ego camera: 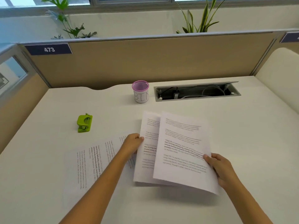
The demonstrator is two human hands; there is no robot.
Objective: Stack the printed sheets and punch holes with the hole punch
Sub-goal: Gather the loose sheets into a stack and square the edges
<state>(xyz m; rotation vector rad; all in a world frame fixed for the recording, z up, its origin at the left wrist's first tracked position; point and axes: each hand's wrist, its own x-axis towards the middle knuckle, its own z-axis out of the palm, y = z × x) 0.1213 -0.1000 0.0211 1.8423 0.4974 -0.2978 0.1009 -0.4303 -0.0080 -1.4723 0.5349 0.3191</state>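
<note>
White desk (242, 126) inside a cubicle, tan partition (145, 62) behind, tag "473" (49, 49) at its upper left.

Left hand (133, 144) grips the left edge of a printed sheet (148, 152), thumb on top, fingers hidden beneath. Right hand (221, 168) pinches the right edge of a second printed sheet (182, 152), thumb on the printed face. The right-hand sheet overlaps the left-hand one, covering most of its right side. Both appear lifted off the desk, far edges tilted upward; a shadow shows below their near edges. Whether either hand holds more than one sheet cannot be told.

A third printed sheet (90, 162) lies flat on the desk left of the held pair, text running sideways; the left forearm crosses above its right part.

Green hole punch (84, 123) sits on the desk, left of and beyond the sheets, well apart from both hands, touching nothing.

Pink mesh cup (140, 91) with a paper label reading "BIN" stands near the partition. Just right of it, an open cable tray (196, 92) set into the desk, cords inside.

Plants (199, 18) show above the partition.
</note>
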